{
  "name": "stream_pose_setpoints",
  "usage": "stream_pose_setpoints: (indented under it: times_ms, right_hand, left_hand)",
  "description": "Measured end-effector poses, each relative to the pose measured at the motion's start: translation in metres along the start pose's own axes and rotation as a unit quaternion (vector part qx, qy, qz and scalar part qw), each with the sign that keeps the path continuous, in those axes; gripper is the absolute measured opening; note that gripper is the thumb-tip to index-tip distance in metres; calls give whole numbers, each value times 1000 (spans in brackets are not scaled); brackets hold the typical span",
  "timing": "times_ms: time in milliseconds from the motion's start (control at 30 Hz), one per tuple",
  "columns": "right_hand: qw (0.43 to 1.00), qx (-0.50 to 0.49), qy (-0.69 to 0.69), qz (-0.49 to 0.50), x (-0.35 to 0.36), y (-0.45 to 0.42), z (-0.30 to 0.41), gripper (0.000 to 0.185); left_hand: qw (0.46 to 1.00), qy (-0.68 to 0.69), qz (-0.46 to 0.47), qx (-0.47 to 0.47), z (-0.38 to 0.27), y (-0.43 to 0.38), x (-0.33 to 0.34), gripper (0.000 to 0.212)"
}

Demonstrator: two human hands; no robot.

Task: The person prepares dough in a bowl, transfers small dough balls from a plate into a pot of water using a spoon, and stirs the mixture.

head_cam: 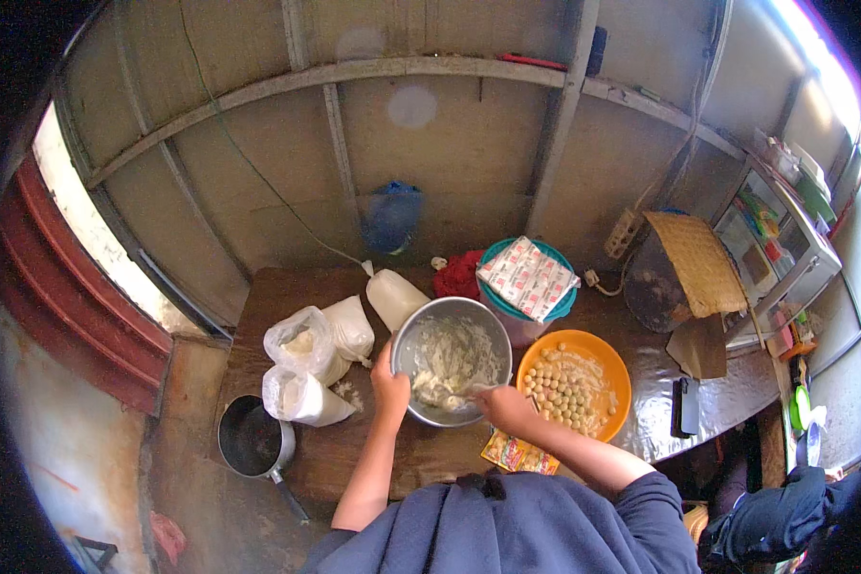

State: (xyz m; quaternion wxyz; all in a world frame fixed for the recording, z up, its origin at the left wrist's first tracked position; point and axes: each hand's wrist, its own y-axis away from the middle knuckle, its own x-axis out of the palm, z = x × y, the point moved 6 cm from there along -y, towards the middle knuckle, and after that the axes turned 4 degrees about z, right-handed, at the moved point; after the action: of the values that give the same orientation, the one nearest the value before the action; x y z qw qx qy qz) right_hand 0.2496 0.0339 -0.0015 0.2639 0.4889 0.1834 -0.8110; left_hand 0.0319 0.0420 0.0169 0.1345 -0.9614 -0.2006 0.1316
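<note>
My left hand grips the left rim of a metal mixing bowl, tilted a little towards me. Pale, sticky dough gathers low in the bowl, and smears coat its inner wall. My right hand reaches over the bowl's lower right rim, closed around a spoon whose head sits in the dough; its handle is mostly hidden by the fingers. Beside my right forearm, an orange basin holds several small round dough balls dusted with flour. Yellow printed sachets lie partly beneath that forearm.
Left of the bowl stand open plastic bags of white powder and a tied bag. A saucepan is at the table's left edge. Behind are a teal-lidded tub bearing a wrapped package. Another person's sleeve shows lower right.
</note>
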Motion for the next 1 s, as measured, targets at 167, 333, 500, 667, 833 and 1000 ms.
stream_pose_setpoints:
  times_ms: [167, 333, 500, 667, 833, 1000]
  right_hand:
    - [987, 40, 122, 97, 5, -10, 5, 16]
    - [978, 5, 184, 96, 5, -12, -4, 13]
    - [952, -20, 271, 143, 8, -12, 14, 12]
    - [945, -33, 295, 140, -5, -3, 12, 11]
    - [963, -12, 269, 22, -55, 0, 36, 20]
    - [982, 7, 185, 37, -46, 3, 23, 30]
  left_hand:
    - [999, -29, 28, -23, -14, 3, 1, 60]
    - [999, -18, 5, 31, -9, 5, -3, 58]
    - [1000, -2, -9, 10, -5, 6, -5, 59]
    - [999, -13, -14, -25, -15, 7, -1, 56]
    - [999, -34, -26, 21, -11, 9, -3, 53]
    - [1000, -21, 7, -6, -18, 3, 3, 54]
